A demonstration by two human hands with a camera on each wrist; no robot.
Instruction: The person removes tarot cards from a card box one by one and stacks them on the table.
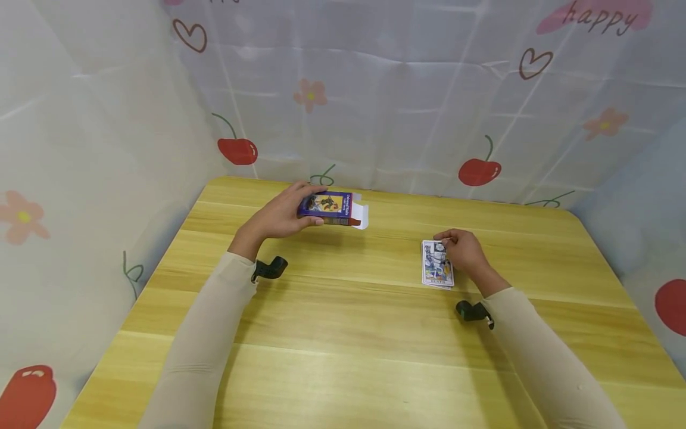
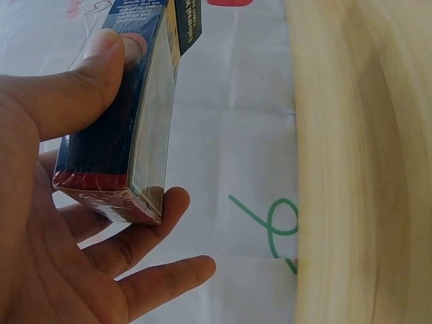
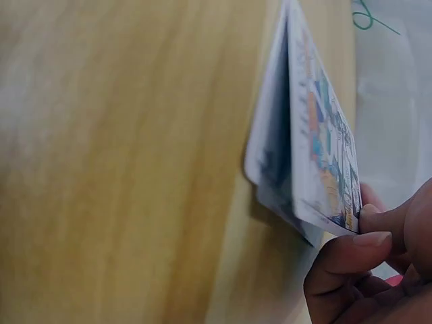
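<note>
My left hand [image 1: 280, 213] grips a blue and yellow tarot card box [image 1: 328, 204] above the back of the table, thumb on one side and fingers on the other. The box lies sideways, its white end flaps [image 1: 362, 214] open towards the right. In the left wrist view the closed end of the box [image 2: 101, 142] sits near the palm. My right hand [image 1: 467, 253] pinches a corner of a few illustrated cards [image 1: 436, 265] between thumb and finger. Seen from the right wrist, the cards [image 3: 322, 145] spread apart at the near end. Their exact number cannot be told.
Both hands work over a wooden table [image 1: 343, 357]. A white curtain [image 1: 375, 119] with cherries, flowers and hearts hangs behind its back edge and along the sides. A small black wrist camera [image 1: 272, 268] is worn at the left wrist, another camera [image 1: 471, 311] at the right.
</note>
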